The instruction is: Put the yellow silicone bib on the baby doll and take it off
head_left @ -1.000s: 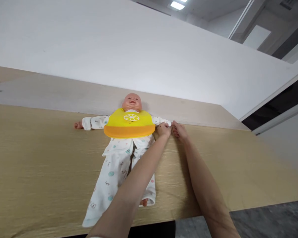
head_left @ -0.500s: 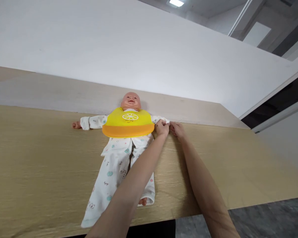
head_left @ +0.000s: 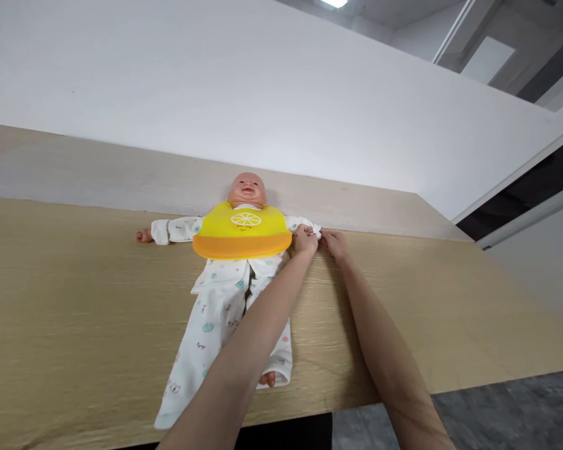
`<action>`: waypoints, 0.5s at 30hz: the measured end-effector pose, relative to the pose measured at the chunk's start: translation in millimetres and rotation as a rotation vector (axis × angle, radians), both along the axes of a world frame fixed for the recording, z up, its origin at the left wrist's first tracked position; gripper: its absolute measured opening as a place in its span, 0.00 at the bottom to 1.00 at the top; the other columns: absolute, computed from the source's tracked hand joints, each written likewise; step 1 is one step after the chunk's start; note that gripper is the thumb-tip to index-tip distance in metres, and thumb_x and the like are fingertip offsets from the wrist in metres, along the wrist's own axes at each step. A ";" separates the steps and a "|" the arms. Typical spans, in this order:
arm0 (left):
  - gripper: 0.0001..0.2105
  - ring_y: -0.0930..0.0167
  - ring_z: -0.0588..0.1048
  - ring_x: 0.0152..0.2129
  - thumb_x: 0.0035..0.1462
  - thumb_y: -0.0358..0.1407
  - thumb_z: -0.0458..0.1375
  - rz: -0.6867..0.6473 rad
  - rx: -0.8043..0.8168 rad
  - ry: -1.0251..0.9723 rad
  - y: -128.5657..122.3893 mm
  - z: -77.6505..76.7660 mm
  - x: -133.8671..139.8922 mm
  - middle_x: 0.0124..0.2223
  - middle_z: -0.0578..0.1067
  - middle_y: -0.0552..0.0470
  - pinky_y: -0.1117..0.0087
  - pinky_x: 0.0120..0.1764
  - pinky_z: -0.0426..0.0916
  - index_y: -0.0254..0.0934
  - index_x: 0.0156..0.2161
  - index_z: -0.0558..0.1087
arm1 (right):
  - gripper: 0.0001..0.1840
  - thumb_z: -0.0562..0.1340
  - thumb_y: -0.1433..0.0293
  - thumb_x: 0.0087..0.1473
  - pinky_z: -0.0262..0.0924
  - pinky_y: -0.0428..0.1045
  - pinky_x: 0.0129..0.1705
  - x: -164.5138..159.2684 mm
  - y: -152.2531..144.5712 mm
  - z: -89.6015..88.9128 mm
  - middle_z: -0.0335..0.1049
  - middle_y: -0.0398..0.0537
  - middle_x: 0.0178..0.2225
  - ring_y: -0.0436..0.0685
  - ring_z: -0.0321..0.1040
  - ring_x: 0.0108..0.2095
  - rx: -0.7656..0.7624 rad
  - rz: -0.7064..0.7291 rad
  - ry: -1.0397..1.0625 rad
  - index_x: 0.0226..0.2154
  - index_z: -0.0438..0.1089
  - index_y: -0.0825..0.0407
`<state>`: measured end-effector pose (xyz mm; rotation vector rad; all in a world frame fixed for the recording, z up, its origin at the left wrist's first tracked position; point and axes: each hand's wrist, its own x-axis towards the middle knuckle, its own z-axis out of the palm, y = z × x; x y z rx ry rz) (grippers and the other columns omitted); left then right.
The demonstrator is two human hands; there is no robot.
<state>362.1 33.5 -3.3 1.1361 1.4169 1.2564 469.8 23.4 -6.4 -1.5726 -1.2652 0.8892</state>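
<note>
A baby doll (head_left: 247,190) lies on its back, arms stretched out sideways. It wears a yellow bib (head_left: 244,228) with an orange pocket and a citrus-slice print, over white patterned pajamas (head_left: 199,337). My left hand (head_left: 304,239) is closed on the cuff of the white sleeve (head_left: 315,230) on the right side of the picture. Close beside it, my right hand (head_left: 333,242) has its fingers curled round the doll's hand at the sleeve's end; that small hand is mostly hidden. The doll's other hand (head_left: 144,235) pokes out of a folded cuff at the left.
The doll rests on a wooden table (head_left: 75,312), its head on a paler strip (head_left: 169,181) along the back. Behind that rises a white wall (head_left: 216,81). The table's front edge and a grey floor (head_left: 507,412) show at lower right.
The cuff between my hands looks slightly more bunched and turned up. Both hands stay in almost the same place, and the doll has not moved.
</note>
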 end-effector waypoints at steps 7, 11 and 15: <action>0.11 0.70 0.76 0.34 0.43 0.23 0.59 -0.008 -0.050 -0.028 4.0 -1.7 1.4 0.34 0.78 0.50 0.72 0.38 0.67 0.36 0.35 0.72 | 0.22 0.57 0.54 0.50 0.42 0.42 0.20 2.3 1.6 -2.4 0.54 0.39 0.15 0.43 0.47 0.17 0.004 0.007 -0.007 0.18 0.61 0.55; 0.08 0.68 0.77 0.33 0.45 0.28 0.61 -0.013 -0.060 -0.059 1.6 1.9 1.6 0.34 0.79 0.48 0.71 0.38 0.68 0.35 0.35 0.73 | 0.22 0.57 0.54 0.50 0.41 0.42 0.19 0.2 -1.6 0.9 0.53 0.38 0.15 0.43 0.46 0.16 0.003 0.016 0.000 0.18 0.60 0.54; 0.09 0.71 0.76 0.29 0.49 0.31 0.62 -0.018 -0.052 -0.107 -2.3 6.8 1.1 0.33 0.78 0.48 0.73 0.34 0.69 0.34 0.37 0.72 | 0.19 0.57 0.59 0.50 0.42 0.42 0.20 -2.2 -4.5 4.4 0.52 0.38 0.14 0.44 0.47 0.17 0.006 0.001 -0.039 0.17 0.59 0.54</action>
